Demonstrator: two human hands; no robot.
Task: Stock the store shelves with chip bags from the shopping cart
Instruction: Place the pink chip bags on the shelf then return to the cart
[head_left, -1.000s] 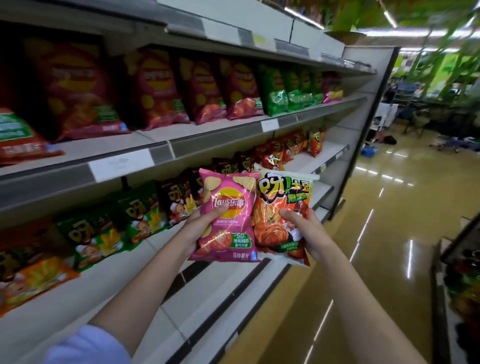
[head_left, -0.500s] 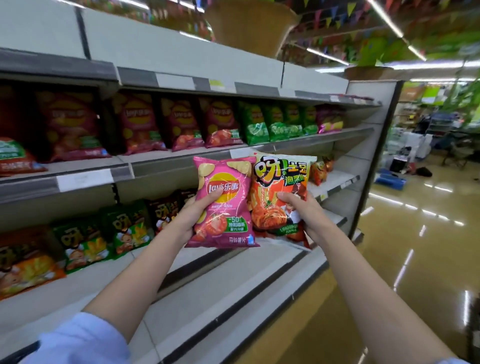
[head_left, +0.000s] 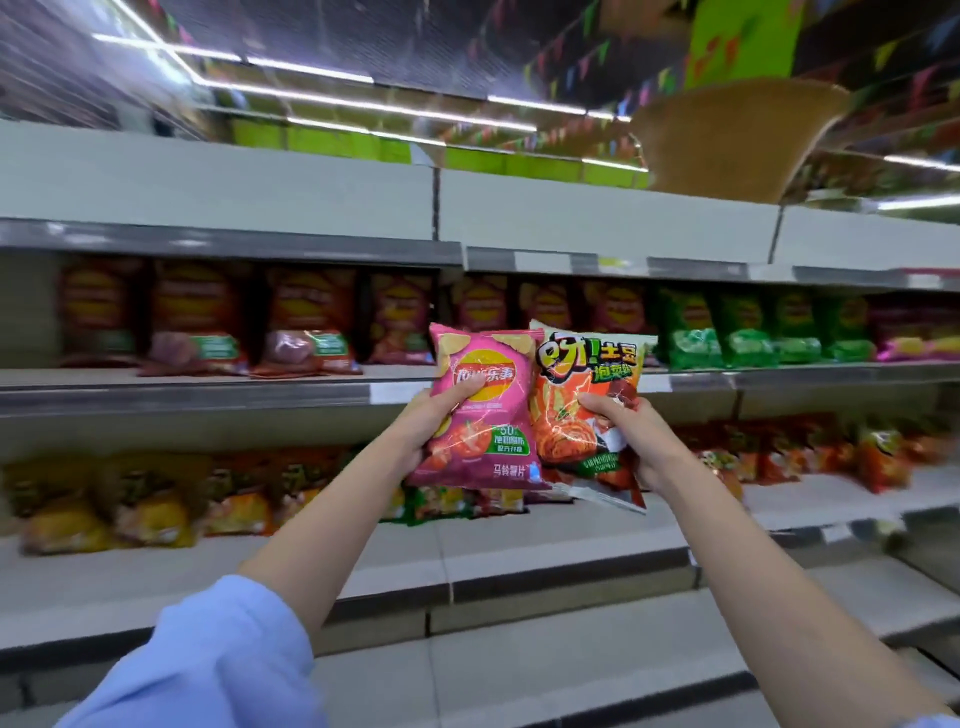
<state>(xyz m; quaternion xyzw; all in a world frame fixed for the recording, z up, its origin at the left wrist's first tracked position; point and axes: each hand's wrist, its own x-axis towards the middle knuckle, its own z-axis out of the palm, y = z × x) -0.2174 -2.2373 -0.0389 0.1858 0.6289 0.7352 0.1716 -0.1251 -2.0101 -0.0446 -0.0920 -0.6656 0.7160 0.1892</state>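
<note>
hands are gripping bags before the shelves (head_left: 208, 395): left hand (head_left: 431, 421) is clutching the pink chip bag (head_left: 483, 410), right hand (head_left: 631, 431) is clutching the orange chip bag (head_left: 576, 415), edges touching.

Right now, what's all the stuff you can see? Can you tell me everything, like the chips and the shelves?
pink chip bag: one, pink with a yellow and red logo, held up in front of the shelves.
orange chip bag: one, orange with green patches, held beside the pink one, partly behind its right edge.
red bags: a row, too blurred to count, upper stocked shelf, left and middle.
green bags: about four, same shelf, right.
yellow and orange bags: a blurred row, lower shelf, left.
orange-red bags: several, lower shelf, right.
shelves: grey-white tiers across the view.
woven basket: one, tan, on top, right.
left hand: grips the pink bag; light blue sleeve.
right hand: grips the orange bag.
</note>
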